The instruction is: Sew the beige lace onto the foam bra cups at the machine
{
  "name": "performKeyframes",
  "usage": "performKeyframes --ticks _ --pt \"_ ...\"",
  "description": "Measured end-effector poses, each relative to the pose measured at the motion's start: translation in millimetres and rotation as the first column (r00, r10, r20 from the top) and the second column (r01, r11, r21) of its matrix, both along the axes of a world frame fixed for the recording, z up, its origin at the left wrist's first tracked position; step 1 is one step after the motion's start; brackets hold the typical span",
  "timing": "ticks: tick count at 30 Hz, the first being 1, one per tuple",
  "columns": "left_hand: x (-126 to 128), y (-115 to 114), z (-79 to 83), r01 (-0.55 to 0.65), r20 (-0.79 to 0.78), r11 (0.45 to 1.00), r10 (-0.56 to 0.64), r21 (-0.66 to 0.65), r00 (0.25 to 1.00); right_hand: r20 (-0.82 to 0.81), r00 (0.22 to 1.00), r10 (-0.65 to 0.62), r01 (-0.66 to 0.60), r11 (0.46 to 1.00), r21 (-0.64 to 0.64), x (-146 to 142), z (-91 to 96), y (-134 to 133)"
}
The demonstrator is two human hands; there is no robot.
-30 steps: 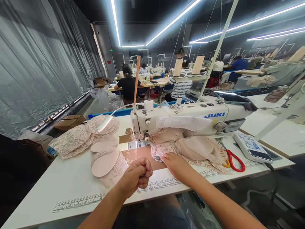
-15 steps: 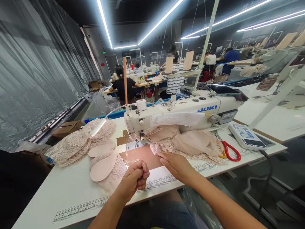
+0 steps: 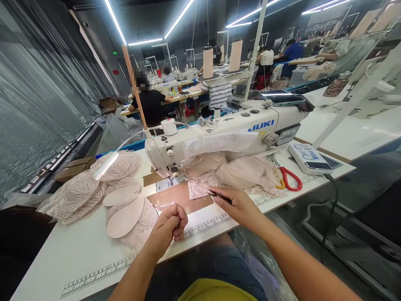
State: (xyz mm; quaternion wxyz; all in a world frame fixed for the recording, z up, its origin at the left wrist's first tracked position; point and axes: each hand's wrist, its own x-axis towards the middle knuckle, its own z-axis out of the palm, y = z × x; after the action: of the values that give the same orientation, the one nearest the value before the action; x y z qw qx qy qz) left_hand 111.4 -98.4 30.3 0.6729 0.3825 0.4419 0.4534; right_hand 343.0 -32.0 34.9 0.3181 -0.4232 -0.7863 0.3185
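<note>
My left hand (image 3: 171, 223) is curled into a fist over the table's front edge, left of centre; whatever may be inside its fingers is hidden. My right hand (image 3: 239, 205) grips a slim dark pointed tool (image 3: 222, 195), its kind unclear. The tip reaches the lace edge of the beige fabric piece (image 3: 200, 187) on the brown plate (image 3: 175, 197). Behind is the white sewing machine (image 3: 219, 133), its needle area lit. More beige fabric (image 3: 250, 173) lies bunched under the machine arm. Left of my left hand lie beige cup pieces (image 3: 125, 218) with lace.
Stacked lace cups (image 3: 75, 194) lie at the table's left. Red-handled scissors (image 3: 291, 179) and a white control box (image 3: 308, 159) sit right. A ruler strip (image 3: 97, 276) runs along the front edge. Thread cones (image 3: 235, 56) stand behind; co-workers sit farther back.
The view has shifted, so the table appears farther left and higher. The dark tool now shows in my right hand, and more of the lace piece is visible. My left hand stays closed.
</note>
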Motion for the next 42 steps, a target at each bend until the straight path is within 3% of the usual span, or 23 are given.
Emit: performKeyframes --ticks 2,4,7,9,11,14,16,18,20,22,24,26,28,34,42 --pt "-0.2 0.3 -0.7 0.001 -0.008 1.000 -0.001 0.006 1.000 -0.232 0.972 0.027 -0.066 0.985 -0.162 -1.0 0.1 3.5" --pt "-0.2 0.2 -0.9 0.006 -0.014 1.000 -0.006 0.013 1.000 -0.379 0.925 -0.024 -0.114 0.935 -0.337 -4.4 -0.5 6.4" --pt "0.5 -0.6 -1.2 0.020 -0.019 0.999 -0.020 0.027 1.000 -0.505 0.851 -0.141 -0.179 0.827 -0.533 -12.2 0.4 8.6" --pt "1.5 -1.2 -2.0 0.032 -0.021 0.999 -0.031 0.035 0.999 -0.553 0.812 -0.187 -0.208 0.793 -0.573 -17.5 2.7 9.1" --pt "2.4 -1.9 -3.4 0.043 -0.022 0.998 -0.042 0.035 0.999 -0.571 0.796 -0.203 -0.197 0.804 -0.561 -21.8 5.1 9.4" --pt "3.0 -2.8 -5.9 0.028 0.009 1.000 -0.029 0.011 1.000 -0.516 0.843 -0.152 -0.116 0.885 -0.450 -25.7 4.6 9.8" --pt "2.5 -3.2 -6.5 -0.032 0.069 0.999 0.033 -0.012 0.997 -0.368 0.929 -0.037 -0.078 0.952 -0.294 -27.0 -0.4 9.5" --pt "1.7 -3.5 -5.9 -0.110 0.142 0.994 0.113 -0.028 0.983 -0.078 0.995 0.062 -0.068 0.995 -0.077 -28.7 -8.3 7.8" --pt "1.0 -3.7 -5.0 -0.182 0.210 0.983 0.186 -0.040 0.960 0.203 0.978 0.052 -0.085 0.983 0.160 -32.6 -16.0 3.8" --pt "1.6 -4.3 -5.3 -0.249 0.262 0.967 0.255 -0.058 0.931 0.282 0.959 0.028 -0.120 0.941 0.315 -39.8 -20.1 -3.1" --pt "4.1 -5.6 -7.8 -0.319 0.293 0.946 0.322 -0.062 0.900 0.198 0.972 0.128 -0.182 0.941 0.284 -50.4 -18.9 -12.1" --pt "8.2 -7.5 -12.2 -0.389 0.308 0.921 0.377 -0.026 0.873 0.064 0.969 0.239 -0.246 0.960 0.133 -63.0 -14.6 -20.9" --pt "12.6 -9.5 -17.0 -0.453 0.311 0.891 0.422 0.031 0.851 -0.015 0.968 0.249 -0.249 0.968 0.032 -75.5 -11.2 -27.3" --pt "16.7 -11.4 -22.9 -0.590 0.302 0.802 0.543 0.089 0.784 -0.036 0.981 0.190 -0.186 0.978 0.094 -96.4 -17.3 -36.7" --pt "19.0 -17.8 -25.3 -0.486 0.213 0.858 0.449 0.168 0.867 -0.051 0.967 0.250 -0.252 0.967 -0.035 -103.5 -14.8 -36.1"
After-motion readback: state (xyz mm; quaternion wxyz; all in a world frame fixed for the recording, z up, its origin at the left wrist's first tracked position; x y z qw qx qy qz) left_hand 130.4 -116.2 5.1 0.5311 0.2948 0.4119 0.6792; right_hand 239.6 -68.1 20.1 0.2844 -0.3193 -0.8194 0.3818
